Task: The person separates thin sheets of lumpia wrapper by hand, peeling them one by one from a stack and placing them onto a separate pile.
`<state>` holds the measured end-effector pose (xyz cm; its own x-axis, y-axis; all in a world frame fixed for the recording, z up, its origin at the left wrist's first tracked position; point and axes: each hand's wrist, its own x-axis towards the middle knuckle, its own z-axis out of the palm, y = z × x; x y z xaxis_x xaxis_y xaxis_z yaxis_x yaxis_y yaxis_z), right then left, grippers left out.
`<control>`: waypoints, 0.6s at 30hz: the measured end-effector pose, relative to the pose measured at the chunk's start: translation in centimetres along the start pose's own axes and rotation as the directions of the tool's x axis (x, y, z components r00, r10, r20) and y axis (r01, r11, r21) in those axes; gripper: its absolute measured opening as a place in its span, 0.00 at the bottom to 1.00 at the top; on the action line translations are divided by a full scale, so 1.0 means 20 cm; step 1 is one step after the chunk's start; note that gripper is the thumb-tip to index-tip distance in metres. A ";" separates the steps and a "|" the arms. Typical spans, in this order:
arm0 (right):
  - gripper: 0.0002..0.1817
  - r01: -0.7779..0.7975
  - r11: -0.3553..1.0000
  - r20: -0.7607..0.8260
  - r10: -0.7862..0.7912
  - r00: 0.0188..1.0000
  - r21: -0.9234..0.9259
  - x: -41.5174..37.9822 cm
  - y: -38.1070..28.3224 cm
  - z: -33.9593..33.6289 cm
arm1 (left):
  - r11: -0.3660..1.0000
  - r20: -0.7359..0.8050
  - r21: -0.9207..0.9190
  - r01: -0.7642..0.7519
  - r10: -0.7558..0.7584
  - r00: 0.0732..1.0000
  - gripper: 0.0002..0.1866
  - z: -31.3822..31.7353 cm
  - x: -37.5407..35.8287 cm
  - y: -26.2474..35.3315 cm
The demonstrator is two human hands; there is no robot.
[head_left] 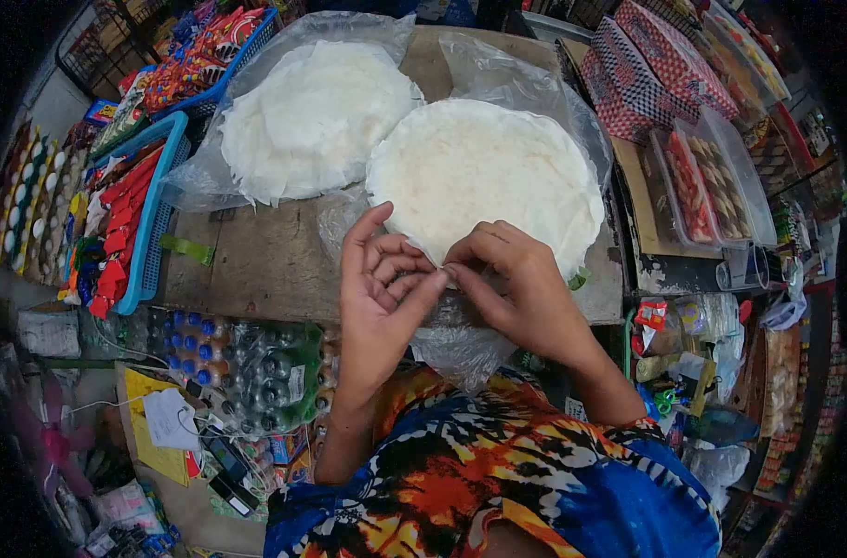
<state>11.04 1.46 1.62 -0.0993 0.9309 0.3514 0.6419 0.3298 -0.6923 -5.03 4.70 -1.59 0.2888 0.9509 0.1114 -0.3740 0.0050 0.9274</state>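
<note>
A stack of thin round white wrapper sheets point(489, 177) lies on the wooden table in front of me. My left hand point(377, 288) is at its near edge, thumb and curled fingers closed there while the index finger sticks up. My right hand point(526, 293) pinches the same spot with thumb and forefinger, the fingertips of both hands meeting. How many sheets they grip I cannot make out. Further left, a second stack of ragged-edged white wrappers point(312, 112) rests on a clear plastic bag point(205, 177). More crumpled plastic point(461, 349) hangs over the table's front edge below my hands.
Blue baskets point(151, 237) of packaged snacks line the left side, near egg trays point(38, 195). Plastic containers point(712, 181) and checkered boxes point(647, 74) stand on the right. Packed bottles point(265, 372) sit below the table at left. The wooden table point(256, 270) has a front edge close to me.
</note>
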 end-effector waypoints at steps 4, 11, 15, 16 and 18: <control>0.04 -0.011 1.000 -0.001 0.011 1.000 0.014 0.01 0.00 0.01 | 1.000 0.047 -0.020 0.002 -0.001 0.999 0.39 -0.01 -0.01 -0.02; 0.06 -0.195 0.976 -0.106 0.205 0.973 0.099 0.04 0.03 -0.06 | 0.998 0.044 0.049 -0.032 0.030 0.999 0.38 -0.01 -0.02 -0.06; 0.07 -0.226 0.970 -0.104 0.234 0.967 0.086 0.03 0.02 -0.09 | 0.999 0.027 0.033 -0.015 0.014 1.000 0.37 -0.03 -0.02 -0.07; 0.09 -0.223 0.971 -0.045 0.228 0.973 0.086 0.02 0.01 -0.09 | 1.000 0.024 0.011 0.005 -0.005 1.000 0.37 -0.03 -0.03 -0.06; 0.10 -0.101 0.995 -0.009 0.101 0.995 0.008 0.01 0.01 -0.06 | 1.000 0.028 -0.009 0.003 -0.003 1.000 0.37 -0.04 -0.03 -0.05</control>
<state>12.08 1.55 2.38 -0.0269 0.9580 0.2855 0.6424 0.2354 -0.7293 -5.43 4.39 -2.92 0.3146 0.9418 0.1185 -0.3806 0.0108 0.9247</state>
